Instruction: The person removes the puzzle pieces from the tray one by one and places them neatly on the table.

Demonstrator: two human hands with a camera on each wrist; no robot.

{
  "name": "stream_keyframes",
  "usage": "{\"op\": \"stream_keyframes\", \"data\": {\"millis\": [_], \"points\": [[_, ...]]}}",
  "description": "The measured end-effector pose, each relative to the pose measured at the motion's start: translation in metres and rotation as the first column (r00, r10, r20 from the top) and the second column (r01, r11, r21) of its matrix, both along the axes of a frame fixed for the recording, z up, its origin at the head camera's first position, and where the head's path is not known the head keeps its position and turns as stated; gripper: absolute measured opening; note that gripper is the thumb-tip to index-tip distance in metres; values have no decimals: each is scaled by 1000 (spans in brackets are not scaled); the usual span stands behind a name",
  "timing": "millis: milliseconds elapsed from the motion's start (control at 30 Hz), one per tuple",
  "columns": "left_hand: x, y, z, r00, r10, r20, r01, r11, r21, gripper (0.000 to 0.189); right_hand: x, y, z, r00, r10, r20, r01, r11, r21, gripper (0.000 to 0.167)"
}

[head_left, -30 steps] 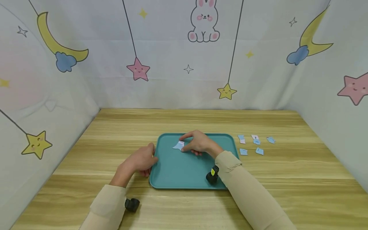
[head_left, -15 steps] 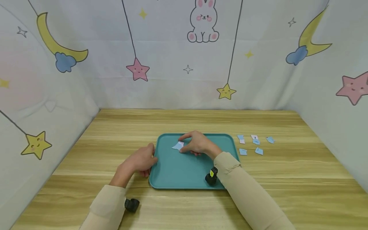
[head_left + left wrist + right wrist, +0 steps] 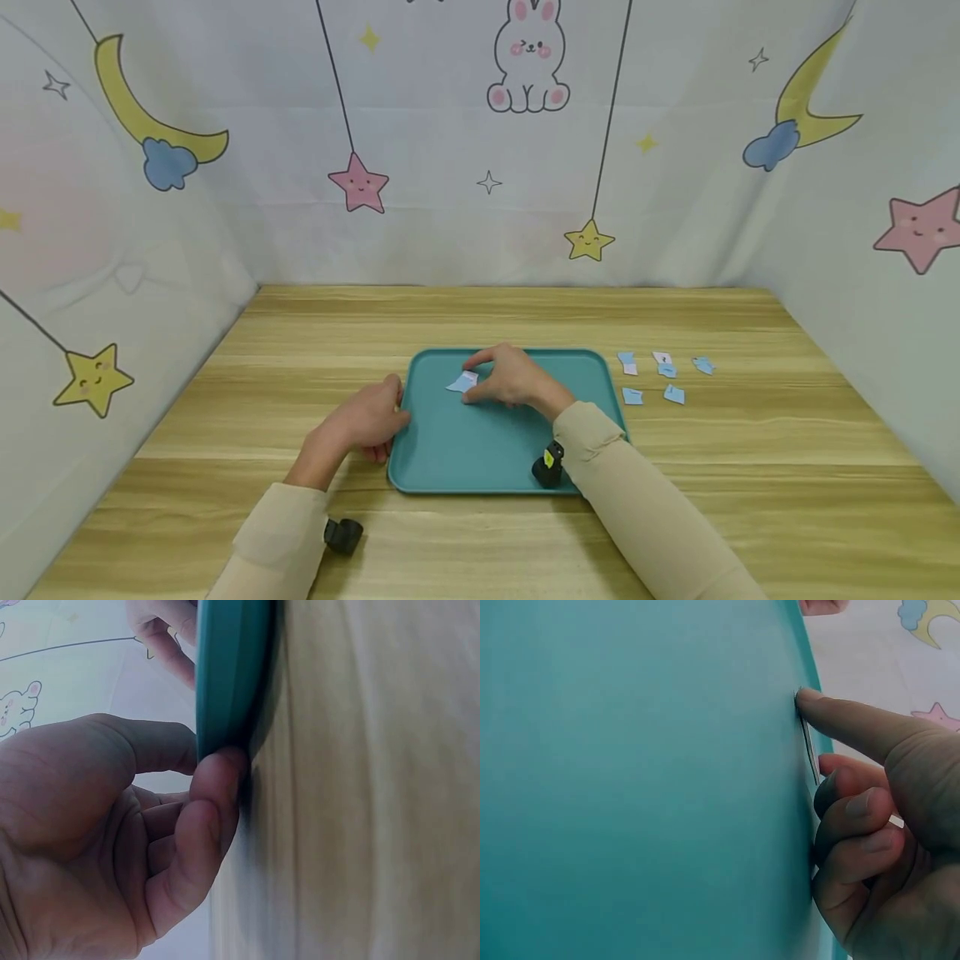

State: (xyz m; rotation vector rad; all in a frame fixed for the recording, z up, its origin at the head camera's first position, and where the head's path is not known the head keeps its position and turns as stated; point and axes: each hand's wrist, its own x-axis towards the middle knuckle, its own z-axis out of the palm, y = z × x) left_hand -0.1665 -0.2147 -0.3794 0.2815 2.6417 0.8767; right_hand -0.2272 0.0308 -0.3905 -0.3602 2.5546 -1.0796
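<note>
A teal tray (image 3: 465, 450) lies on the wooden table. My left hand (image 3: 371, 417) grips its left rim, thumb above and fingers underneath, as the left wrist view shows. On the tray's upper left part is a light-blue and white piece of paper (image 3: 462, 382) with irregular edges. My right hand (image 3: 513, 377) holds it by opposite edges between thumb and index finger; the other fingers are curled over the tray. From the right wrist, the paper piece (image 3: 808, 746) appears nearly edge-on as a thin strip between the thumb and index finger.
Several similar blue and white paper pieces (image 3: 664, 364) lie apart on the table to the right of the tray. A white cloth backdrop (image 3: 442, 125) with stars, moons and a rabbit surrounds the table (image 3: 750, 467) at the back and sides.
My right hand shifts slightly left and its thumb slides a little under the paper piece's near edge side. The left hand keeps its grip on the tray rim.
</note>
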Motion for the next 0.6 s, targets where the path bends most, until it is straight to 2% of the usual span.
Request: {"op": "stream_keyframes", "data": {"millis": [233,467,600], "points": [[0,0,1,1000,1,-3,-1,1000,2,6,0,0,0,1000,-5,-22,5,1000,-6,51],[-1,0,1,1000,0,-4,0,1000,2,6,-1,3,-1,995,57,-81,-57,998,2,51],[0,0,0,1000,-1,-9,1,1000,4,6,-1,6,0,991,99,-85,-99,995,-3,51]]}}
